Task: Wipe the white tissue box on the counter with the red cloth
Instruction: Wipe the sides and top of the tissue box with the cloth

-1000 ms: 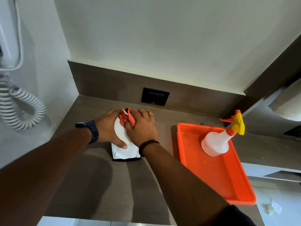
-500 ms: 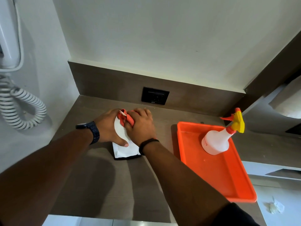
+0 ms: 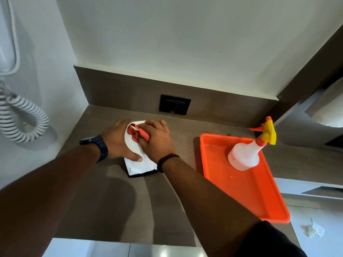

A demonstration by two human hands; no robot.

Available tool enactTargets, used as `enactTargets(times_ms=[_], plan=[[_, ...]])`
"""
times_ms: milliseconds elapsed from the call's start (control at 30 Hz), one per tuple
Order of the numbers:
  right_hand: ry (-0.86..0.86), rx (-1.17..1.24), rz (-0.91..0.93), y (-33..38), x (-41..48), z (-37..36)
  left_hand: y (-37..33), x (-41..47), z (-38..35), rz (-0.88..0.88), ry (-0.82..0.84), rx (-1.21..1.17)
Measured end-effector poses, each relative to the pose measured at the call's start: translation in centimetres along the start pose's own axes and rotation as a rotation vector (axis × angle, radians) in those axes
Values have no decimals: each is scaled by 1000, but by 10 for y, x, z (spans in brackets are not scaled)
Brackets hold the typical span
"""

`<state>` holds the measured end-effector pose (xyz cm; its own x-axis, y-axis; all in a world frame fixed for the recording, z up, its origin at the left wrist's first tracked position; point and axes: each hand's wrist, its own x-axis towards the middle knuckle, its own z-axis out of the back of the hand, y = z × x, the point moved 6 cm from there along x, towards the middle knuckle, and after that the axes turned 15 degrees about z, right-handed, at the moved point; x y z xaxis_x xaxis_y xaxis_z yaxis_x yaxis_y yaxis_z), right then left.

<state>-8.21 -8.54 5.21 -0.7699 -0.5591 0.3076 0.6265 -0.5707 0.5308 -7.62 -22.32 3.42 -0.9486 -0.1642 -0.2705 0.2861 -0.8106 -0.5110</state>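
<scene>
Our left hand (image 3: 118, 141) grips the light, crushable box (image 3: 137, 160) on the counter (image 3: 104, 201) by its side while our right hand (image 3: 156, 140), beside it, presses the soft bunched cloth (image 3: 138, 132) on top.

The white cardboard tissue box (image 3: 141, 165) stands on the brown wooden counter (image 3: 111, 206). Right of it lies the orange plastic tray (image 3: 259, 201), with the white plastic spray bottle (image 3: 244, 154) in it.
</scene>
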Motion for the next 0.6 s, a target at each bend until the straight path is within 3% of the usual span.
enactTargets(times_ms=[100,200,367,500,600], plan=[[35,-12,102,-2,-5,3,3,-1,-2,41,4,17],[-35,67,57,-13,-12,9,-7,-6,-2,5,-10,-9],[-314,204,-314,-31,-18,16,-7,-17,-3,197,-80,-69],[-756,497,-756,-61,-51,29,-25,-59,-29,563,-410,-209],[-933,600,-772,-71,-69,38,-40,-56,-27,540,-382,-144]])
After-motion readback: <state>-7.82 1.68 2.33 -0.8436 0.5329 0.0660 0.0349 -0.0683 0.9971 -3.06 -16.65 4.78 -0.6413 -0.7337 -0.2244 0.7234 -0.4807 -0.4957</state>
